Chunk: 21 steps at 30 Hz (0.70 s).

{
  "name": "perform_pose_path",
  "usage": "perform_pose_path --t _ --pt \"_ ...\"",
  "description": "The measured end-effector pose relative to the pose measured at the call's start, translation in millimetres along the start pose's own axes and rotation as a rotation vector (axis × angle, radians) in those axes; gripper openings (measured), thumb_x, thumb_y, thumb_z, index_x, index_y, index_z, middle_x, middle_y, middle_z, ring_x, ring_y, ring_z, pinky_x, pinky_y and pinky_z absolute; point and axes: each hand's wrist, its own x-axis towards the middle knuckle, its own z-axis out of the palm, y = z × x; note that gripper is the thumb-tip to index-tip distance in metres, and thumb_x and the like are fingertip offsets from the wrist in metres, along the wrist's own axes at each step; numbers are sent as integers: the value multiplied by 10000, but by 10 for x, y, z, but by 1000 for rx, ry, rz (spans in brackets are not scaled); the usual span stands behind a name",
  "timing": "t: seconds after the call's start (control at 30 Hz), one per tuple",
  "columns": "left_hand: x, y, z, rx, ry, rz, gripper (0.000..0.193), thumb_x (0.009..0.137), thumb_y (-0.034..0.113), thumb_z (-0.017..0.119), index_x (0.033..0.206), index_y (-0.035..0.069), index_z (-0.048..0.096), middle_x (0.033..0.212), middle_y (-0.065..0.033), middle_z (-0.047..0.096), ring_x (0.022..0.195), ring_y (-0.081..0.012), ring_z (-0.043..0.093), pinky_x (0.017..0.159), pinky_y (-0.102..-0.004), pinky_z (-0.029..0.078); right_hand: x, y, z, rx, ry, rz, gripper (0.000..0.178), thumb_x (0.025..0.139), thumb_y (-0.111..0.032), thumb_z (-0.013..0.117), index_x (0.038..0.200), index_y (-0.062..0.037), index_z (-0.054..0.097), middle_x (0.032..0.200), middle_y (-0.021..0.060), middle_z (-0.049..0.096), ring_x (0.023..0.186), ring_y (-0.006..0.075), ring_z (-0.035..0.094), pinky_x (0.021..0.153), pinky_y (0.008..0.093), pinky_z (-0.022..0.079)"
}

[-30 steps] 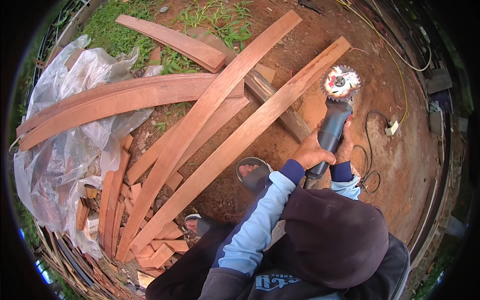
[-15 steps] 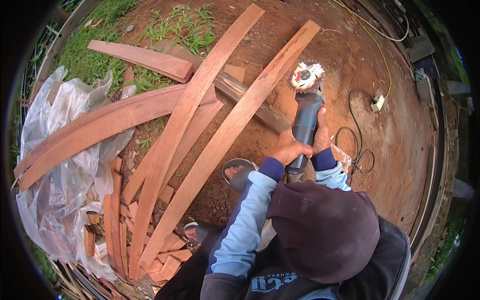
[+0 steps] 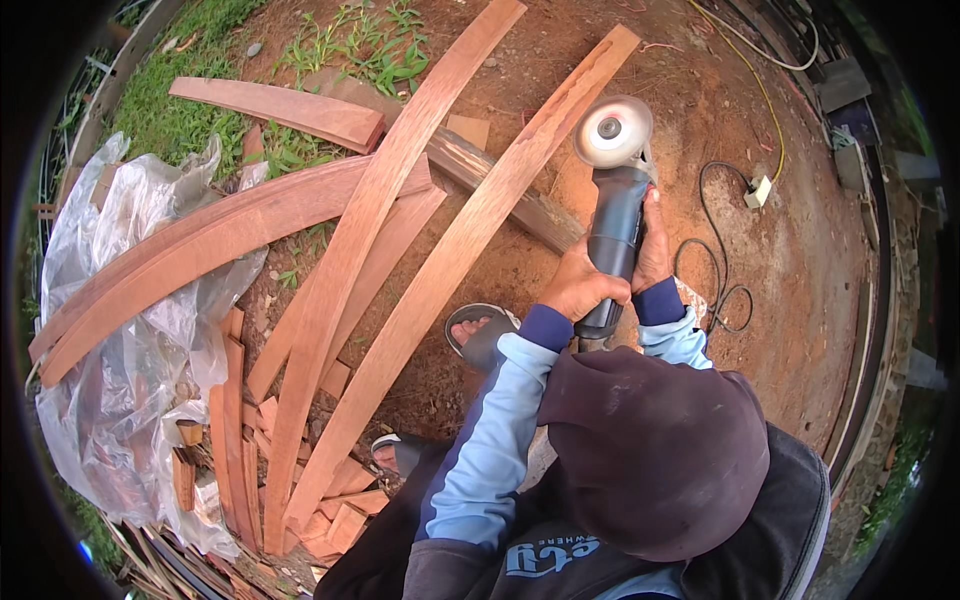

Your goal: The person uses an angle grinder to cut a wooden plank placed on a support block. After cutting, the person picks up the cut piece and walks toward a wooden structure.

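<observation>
Grinder [image 3: 617, 225] right of frame centre, long axis near vertical, disc [image 3: 613, 130] toward top. Grip: left hand [image 3: 583, 285] and right hand [image 3: 655, 242] both hold body. Nearest plank [image 3: 468, 240] just left of disc, contact unclear, slanting lower left to upper right; left hand nearer.

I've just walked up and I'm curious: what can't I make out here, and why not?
- Edge detail of the disc: head view, blurred, so I cannot tell whether it has teeth.
- Some fingers of the left hand and right hand: head view, hidden by the angle grinder.
- The lap: head view, covered by the dark hood.
- Yellow cable's far end: head view, cut off by the upper edge.
</observation>
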Motion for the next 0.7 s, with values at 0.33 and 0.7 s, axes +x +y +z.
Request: perform_pose_path --t 0.33,0.7 --pt "34 -129 -13 146 87 2 619 528 15 713 1117 -28 528 864 -87 625 760 -179 625 692 -300 514 177 7 -179 32 56 114 561 937 -569 416 1153 -68 546 965 85 620 819 191 626 727 355 550" --pt "37 -393 -67 223 259 151 959 506 153 785 1326 -53 333 1022 -215 629 925 -311 648 820 -368 515 -22 66 152 -519 -14 63 523 788 -358 722 1075 32 526 906 100 582 807 177 606 723 283 516"
